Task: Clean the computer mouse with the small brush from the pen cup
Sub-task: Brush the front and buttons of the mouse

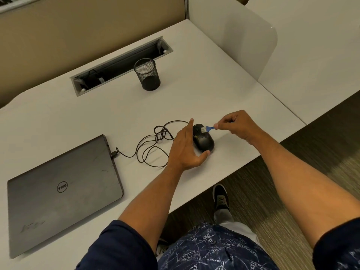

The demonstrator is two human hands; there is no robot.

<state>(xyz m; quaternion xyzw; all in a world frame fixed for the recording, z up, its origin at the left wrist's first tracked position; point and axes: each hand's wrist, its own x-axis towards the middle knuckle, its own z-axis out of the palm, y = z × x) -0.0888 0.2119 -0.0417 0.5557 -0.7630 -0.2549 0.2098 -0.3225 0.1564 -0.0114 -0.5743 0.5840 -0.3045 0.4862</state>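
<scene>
One mouse (203, 140), brush (205, 129), pen cup (148, 76), laptop (62, 193); seemingly nothing else.

Short navy sleeves (124, 248); a dark blue white-patterned shirt (210, 250); light trousers (233, 227); black shoe (221, 196).

White desk (224, 90), beige partition (87, 26), striped carpet (311, 172).

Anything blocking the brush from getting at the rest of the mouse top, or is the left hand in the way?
Nothing visible blocks it. The brush, pinched in the right hand, already has its bristles on the front of the mouse. The left hand cups the mouse's left side and rear edge, leaving the top bare. The cable lies off to the left.
</scene>
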